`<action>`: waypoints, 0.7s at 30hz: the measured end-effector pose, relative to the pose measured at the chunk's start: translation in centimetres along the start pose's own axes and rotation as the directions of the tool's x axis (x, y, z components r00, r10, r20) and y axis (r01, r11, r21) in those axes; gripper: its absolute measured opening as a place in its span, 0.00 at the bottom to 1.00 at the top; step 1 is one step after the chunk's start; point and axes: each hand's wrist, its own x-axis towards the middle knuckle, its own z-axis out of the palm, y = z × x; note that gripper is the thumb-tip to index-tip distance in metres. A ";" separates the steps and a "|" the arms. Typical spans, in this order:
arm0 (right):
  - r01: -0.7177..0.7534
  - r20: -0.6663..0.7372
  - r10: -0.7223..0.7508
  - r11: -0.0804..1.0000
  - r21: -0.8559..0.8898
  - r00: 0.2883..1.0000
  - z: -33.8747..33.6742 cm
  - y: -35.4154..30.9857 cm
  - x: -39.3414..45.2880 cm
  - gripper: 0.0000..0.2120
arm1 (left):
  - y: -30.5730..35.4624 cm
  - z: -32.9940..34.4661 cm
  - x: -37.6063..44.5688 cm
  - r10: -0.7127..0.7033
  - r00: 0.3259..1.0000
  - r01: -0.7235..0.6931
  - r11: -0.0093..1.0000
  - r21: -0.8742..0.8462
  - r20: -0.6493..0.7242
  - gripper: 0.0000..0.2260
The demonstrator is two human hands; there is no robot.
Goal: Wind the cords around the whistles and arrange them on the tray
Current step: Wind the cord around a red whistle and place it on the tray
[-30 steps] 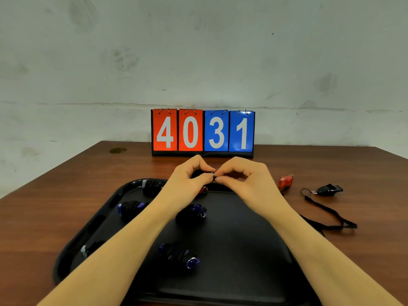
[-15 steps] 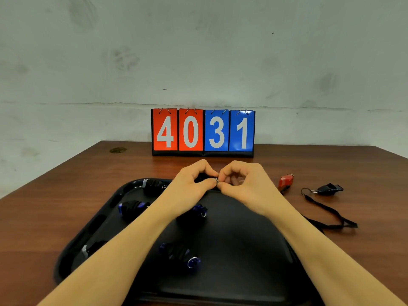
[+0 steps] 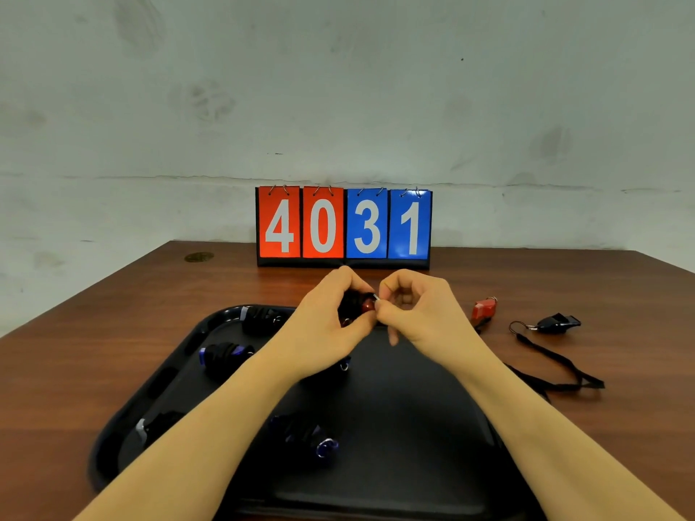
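Nearest to the camera lies the black tray (image 3: 395,483) on the brown wooden table (image 3: 75,370), and I place all other things from this tray. On its near middle part rests a blue whistle wound in black cord (image 3: 308,438), with a metal ring at its right end. At the near left rim lies another wound whistle (image 3: 158,426), partly hidden by the left forearm. Further back on the left side is a second blue wound whistle (image 3: 223,355), and at the far left corner one more wound bundle (image 3: 263,319). One other bundle (image 3: 342,364) shows only a little under the left wrist. Above the far edge of the tray, both hands meet. The left hand (image 3: 323,332) has its fingers curled round a dark red whistle with black cord on it (image 3: 359,306). The right hand (image 3: 417,314) pinches a small metal ring (image 3: 376,298) at the end of this whistle between thumb and forefinger; the other fingers are bent. To the right of the tray, on the table, lies a red whistle (image 3: 483,308), and further right a black whistle (image 3: 556,325) with its black cord (image 3: 556,362) loose and unwound. Behind the tray, at the far table edge against the grey wall (image 3: 338,88), stands a flip scoreboard (image 3: 344,225): red cards read 4 and 0, blue cards read 3 and 1.
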 end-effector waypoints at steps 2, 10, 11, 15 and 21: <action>-0.009 -0.006 0.010 0.997 0.074 1.000 0.0 0.1 0.1 0.05 | -0.2 0.1 0.0 0.075 0.995 -0.070 0.994 0.088 -0.059 0.08; -0.011 0.046 -0.001 0.965 0.264 0.999 -0.4 -0.5 0.0 0.04 | -0.5 -0.1 0.1 0.105 0.988 -0.086 0.983 0.163 -0.112 0.07; -0.011 0.053 -0.002 0.970 0.244 0.999 -0.5 -0.5 0.0 0.04 | -0.4 -0.1 0.1 0.101 0.989 -0.085 0.985 0.148 -0.107 0.06; -0.002 0.068 -0.008 0.990 0.139 0.998 -0.9 -0.5 0.0 0.04 | -0.1 -0.1 -0.1 0.087 0.994 -0.082 0.993 0.091 -0.060 0.06; 0.016 0.070 -0.010 0.996 -0.082 0.997 -0.6 -0.4 -0.1 0.06 | -0.6 -0.2 -0.1 0.090 0.996 -0.090 0.987 0.131 0.011 0.08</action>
